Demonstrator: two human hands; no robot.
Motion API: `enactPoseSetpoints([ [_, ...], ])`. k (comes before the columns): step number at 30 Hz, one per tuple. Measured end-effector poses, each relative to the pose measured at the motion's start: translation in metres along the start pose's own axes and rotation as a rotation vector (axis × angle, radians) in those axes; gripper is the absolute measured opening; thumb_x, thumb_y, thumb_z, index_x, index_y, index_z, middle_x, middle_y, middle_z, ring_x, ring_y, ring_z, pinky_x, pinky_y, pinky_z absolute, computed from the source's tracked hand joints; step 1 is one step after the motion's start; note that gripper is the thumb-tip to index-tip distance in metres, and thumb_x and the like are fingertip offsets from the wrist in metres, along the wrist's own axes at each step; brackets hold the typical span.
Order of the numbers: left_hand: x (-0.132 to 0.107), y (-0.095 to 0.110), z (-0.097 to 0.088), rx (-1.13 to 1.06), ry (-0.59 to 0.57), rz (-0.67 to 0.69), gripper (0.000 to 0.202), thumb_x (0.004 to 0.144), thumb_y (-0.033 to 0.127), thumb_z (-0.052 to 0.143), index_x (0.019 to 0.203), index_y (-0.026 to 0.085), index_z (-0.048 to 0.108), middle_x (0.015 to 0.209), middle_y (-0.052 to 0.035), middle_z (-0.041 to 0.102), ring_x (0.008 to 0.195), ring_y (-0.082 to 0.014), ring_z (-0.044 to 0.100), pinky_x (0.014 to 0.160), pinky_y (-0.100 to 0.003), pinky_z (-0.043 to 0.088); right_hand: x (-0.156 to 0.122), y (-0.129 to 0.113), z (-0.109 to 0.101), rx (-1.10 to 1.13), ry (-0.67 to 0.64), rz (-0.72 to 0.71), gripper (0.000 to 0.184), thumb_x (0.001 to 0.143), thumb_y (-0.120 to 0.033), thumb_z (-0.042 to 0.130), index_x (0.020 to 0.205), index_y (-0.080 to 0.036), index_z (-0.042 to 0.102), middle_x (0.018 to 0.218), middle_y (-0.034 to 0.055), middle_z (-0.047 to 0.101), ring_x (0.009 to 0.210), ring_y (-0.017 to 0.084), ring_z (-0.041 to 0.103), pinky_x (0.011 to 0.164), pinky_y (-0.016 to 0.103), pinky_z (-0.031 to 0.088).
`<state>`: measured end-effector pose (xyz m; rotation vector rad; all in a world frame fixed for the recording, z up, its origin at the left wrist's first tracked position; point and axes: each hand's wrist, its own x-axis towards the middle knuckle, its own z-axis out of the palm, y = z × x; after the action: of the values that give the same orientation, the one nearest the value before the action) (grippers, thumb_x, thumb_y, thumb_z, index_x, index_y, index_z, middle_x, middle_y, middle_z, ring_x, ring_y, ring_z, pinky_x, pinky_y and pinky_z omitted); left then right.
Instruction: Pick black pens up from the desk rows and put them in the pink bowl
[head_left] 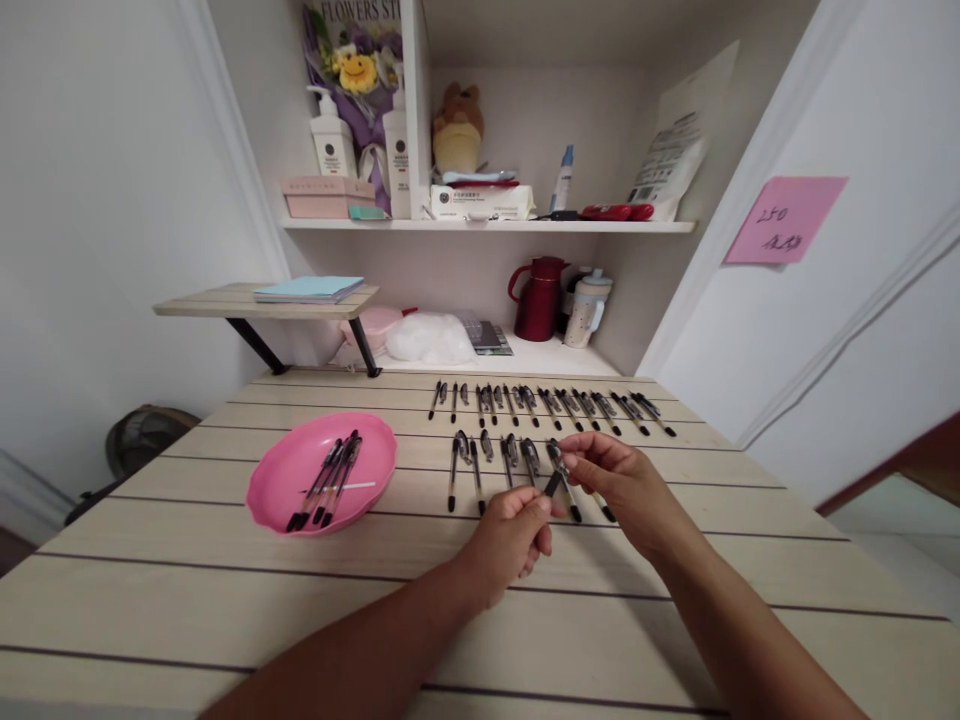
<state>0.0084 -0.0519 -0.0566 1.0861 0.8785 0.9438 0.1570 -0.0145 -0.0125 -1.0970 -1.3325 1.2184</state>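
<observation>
My left hand (516, 535) is closed in a pinch round the dark end of a black pen (556, 481) above the wooden table (187, 590). My right hand (619, 480) pinches the same pen's upper end, its fingers curled. Just beyond my hands lies a short row of pens and caps (491, 460), and a longer row of pens (555, 405) lies farther back. To the left, a pink dish (270, 480) holds several black pens (330, 478) and a thin white refill.
A small raised shelf (225, 300) with a blue notebook stands at the back left. Behind the table are a red jug (538, 295), a cup, a white bag, and an upper shelf with bottles and boxes. A pink note (784, 220) is stuck on the right wall.
</observation>
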Motion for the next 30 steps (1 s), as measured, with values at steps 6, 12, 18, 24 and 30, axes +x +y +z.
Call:
enactPoseSetpoints([
  [6, -0.002, 0.001, 0.002, -0.041, 0.000, -0.011, 0.036, 0.077, 0.047, 0.049, 0.087, 0.012, 0.055, 0.049, 0.0075, 0.042, 0.030, -0.0014, 0.025, 0.033, -0.018, 0.015, -0.004, 0.002, 0.003, 0.056, 0.041, -0.007, 0.041, 0.058, -0.038, 0.074, 0.091, -0.019, 0.060, 0.068, -0.0005, 0.056, 0.054, 0.010, 0.047, 0.050, 0.024, 0.036],
  [12, -0.001, -0.001, 0.003, -0.007, 0.027, 0.012, 0.034, 0.079, 0.044, 0.046, 0.088, 0.013, 0.055, 0.047, 0.0070, 0.042, 0.031, -0.0025, 0.025, 0.034, -0.019, 0.013, -0.007, 0.011, 0.012, 0.082, 0.113, -0.032, 0.034, 0.062, -0.036, 0.072, 0.088, -0.019, 0.058, 0.067, -0.0017, 0.054, 0.052, 0.008, 0.043, 0.049, 0.022, 0.036],
  [18, 0.003, -0.007, 0.002, 0.109, 0.118, 0.050, 0.032, 0.080, 0.042, 0.045, 0.086, 0.013, 0.058, 0.044, 0.0060, 0.042, 0.035, -0.0039, 0.027, 0.039, -0.019, 0.017, -0.008, 0.012, 0.015, 0.076, 0.141, -0.025, 0.039, 0.058, -0.039, 0.073, 0.088, -0.018, 0.058, 0.064, -0.0021, 0.053, 0.051, 0.008, 0.041, 0.046, 0.022, 0.033],
  [24, 0.003, -0.004, 0.001, 0.061, 0.075, 0.069, 0.032, 0.079, 0.042, 0.045, 0.084, 0.013, 0.056, 0.046, 0.0059, 0.043, 0.034, -0.0034, 0.025, 0.038, -0.019, 0.016, -0.008, 0.005, 0.004, 0.162, -0.065, 0.096, 0.041, 0.066, -0.043, 0.068, 0.099, -0.018, 0.063, 0.069, 0.0008, 0.056, 0.056, 0.011, 0.046, 0.051, 0.024, 0.034],
  [30, 0.001, -0.004, 0.001, 0.041, 0.047, 0.047, 0.035, 0.078, 0.045, 0.046, 0.086, 0.012, 0.057, 0.046, 0.0063, 0.043, 0.034, -0.0030, 0.025, 0.037, -0.019, 0.015, -0.006, 0.015, 0.006, 0.171, -0.074, 0.113, 0.031, 0.060, -0.043, 0.073, 0.075, -0.017, 0.063, 0.054, -0.0024, 0.050, 0.049, 0.009, 0.040, 0.047, 0.023, 0.028],
])
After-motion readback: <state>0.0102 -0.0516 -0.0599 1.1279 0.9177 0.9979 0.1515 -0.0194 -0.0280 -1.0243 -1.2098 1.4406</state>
